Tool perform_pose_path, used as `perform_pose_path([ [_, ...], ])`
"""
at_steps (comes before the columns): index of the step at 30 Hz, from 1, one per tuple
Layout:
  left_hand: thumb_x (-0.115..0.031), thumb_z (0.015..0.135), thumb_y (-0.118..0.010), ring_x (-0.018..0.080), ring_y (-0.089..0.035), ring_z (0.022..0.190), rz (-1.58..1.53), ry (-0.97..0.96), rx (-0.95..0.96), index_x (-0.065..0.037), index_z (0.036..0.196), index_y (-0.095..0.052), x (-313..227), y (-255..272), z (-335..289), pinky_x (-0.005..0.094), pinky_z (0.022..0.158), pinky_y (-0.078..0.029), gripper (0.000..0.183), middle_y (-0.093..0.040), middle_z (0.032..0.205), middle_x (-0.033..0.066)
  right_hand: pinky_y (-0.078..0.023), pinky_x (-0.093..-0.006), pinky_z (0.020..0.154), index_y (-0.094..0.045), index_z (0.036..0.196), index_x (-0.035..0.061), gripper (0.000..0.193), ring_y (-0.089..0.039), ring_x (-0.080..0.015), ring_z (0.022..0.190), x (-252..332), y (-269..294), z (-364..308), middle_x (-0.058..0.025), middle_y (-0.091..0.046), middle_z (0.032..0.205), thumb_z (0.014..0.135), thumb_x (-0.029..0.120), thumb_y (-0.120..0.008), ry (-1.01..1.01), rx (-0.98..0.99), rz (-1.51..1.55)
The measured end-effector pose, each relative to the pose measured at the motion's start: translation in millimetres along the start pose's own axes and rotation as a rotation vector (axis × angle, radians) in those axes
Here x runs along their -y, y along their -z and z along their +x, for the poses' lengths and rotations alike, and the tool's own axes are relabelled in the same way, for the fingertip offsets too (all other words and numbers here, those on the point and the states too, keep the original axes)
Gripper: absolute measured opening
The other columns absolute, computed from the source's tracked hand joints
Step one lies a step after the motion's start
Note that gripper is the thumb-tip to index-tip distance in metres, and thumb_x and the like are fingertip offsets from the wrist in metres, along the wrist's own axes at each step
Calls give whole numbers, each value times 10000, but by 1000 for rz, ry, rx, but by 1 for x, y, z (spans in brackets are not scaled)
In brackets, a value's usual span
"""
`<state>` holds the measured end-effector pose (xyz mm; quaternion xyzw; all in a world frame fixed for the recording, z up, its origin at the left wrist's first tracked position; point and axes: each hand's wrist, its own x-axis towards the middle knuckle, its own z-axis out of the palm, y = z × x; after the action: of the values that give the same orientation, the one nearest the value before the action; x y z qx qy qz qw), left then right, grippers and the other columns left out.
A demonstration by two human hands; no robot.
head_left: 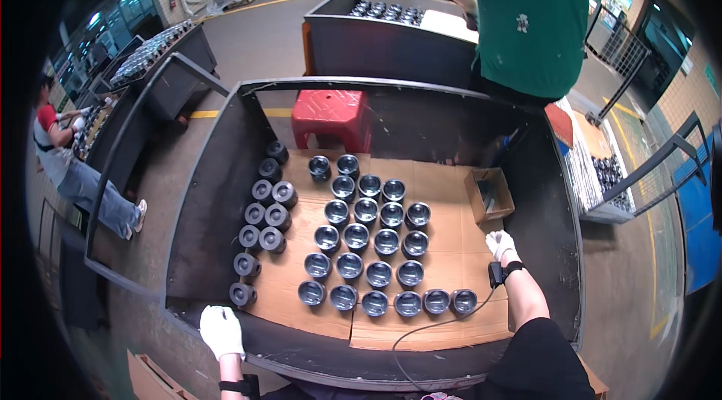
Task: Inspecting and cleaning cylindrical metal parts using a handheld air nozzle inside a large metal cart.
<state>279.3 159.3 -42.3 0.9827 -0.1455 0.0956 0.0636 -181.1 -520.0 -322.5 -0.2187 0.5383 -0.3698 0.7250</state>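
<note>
Inside the dark bin (pixel 207 227) we see 1 red plastic stool (pixel 329 105) by the far wall, 1 open cardboard box (pixel 496 214) at the right, and 1 thin black cable (pixel 429 325) crossing the flat brown cardboard sheet (pixel 459 257). We count 23 shiny, cup-topped metal cylinders (pixel 365 210) on the sheet and 10 duller dark cylinders (pixel 277 216) left of them. The gloved left hand (pixel 222 331) is at the near-left rim, the gloved right hand (pixel 499 245) just beside the box; we cannot tell whether either grips anything.

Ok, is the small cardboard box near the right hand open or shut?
Open: the small cardboard box has its top uncovered, and a greyish item shows inside.
</note>
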Motion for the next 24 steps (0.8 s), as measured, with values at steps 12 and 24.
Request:
perform_pose_path([
  [12, -238, 913, -544, 234, -667, 921, 292, -48, 169, -154, 878, -765, 0, 36, -6, 383, 797, -471, 238, -718, 881, 66, -547, -517, 901, -559, 1102, 46, 194, -640, -377, 1051, 150, -127, -211, -188, -645, 1134, 1011, 206, -500, 5, 230, -343],
  [24, -259, 989, -528, 203, -634, 1091, 94, 33, 208, -173, 1069, -731, -6, 29, -8, 381, 919, -438, 235, -708, 1107, 21, -535, -466, 668, -650, 842, 159, 204, -659, -273, 735, 460, 79, -473, -59, -672, 810, 932, 300, -532, 456, -579, -982],
])
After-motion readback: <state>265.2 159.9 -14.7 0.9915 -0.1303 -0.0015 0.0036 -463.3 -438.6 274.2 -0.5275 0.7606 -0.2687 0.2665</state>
